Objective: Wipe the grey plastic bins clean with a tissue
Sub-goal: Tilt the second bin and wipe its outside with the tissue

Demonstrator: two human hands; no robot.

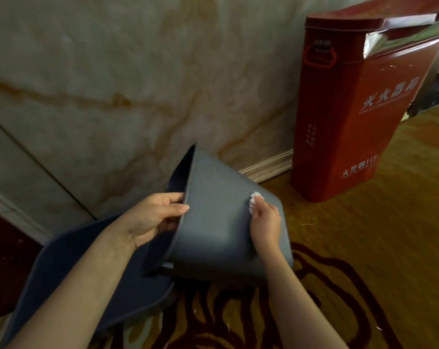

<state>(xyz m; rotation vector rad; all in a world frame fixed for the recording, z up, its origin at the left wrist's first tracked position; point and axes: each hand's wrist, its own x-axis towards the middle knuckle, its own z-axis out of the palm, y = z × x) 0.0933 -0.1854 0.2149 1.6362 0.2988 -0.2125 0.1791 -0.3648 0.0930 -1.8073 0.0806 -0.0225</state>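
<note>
A grey plastic bin (213, 230) is held tipped on its side above the gold and dark red patterned carpet (364, 248), open mouth facing left. The left grip (153, 220) clasps its near rim, thumb outside and fingers inside. The right grip (266, 222) pinches a crumpled white tissue (255, 199) against the bin's outer wall, near the base at right. A second grey plastic bin (75, 273) lies near left, and a tall red metal box (351, 109) stands far right.

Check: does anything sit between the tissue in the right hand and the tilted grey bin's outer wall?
Nothing visible. The right hand presses the tissue directly on the outer wall of the tilted bin. The left hand grips its rim, away from that spot; the second bin lies lower left, the red box stands apart.
</note>
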